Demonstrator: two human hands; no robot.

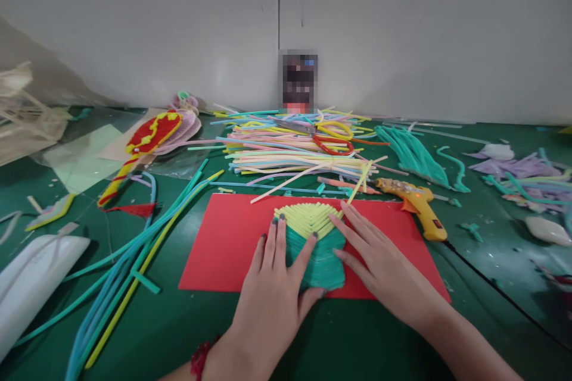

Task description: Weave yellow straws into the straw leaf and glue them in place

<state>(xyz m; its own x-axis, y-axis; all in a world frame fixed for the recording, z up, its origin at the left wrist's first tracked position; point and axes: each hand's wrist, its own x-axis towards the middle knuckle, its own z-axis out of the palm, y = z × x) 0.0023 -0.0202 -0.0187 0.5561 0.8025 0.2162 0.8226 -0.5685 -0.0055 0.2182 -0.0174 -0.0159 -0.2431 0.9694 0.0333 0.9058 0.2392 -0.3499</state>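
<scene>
A fan-shaped piece of pipe cleaners point(319, 268), teal below and pale yellow in a V pattern above, lies on a red sheet point(218, 250). My left hand point(274, 286) rests over its left and lower side with fingers spread, the index fingertip on the yellow rows. On the right edge lie the outstretched fingers of my right hand point(375, 256), flat and apart. A yellow pipe cleaner point(358, 184) sticks up and right from beside the right fingertips; whether they press on its lower end I cannot tell.
Behind the sheet lies a heap of pastel pipe cleaners point(286, 161) with scissors point(333, 137) on top. A yellow glue gun point(417, 205) with a black cord is at right, near teal pipe cleaners point(413, 155). Left are long loose stems point(134, 256) and a red-yellow fan-shaped craft point(154, 134).
</scene>
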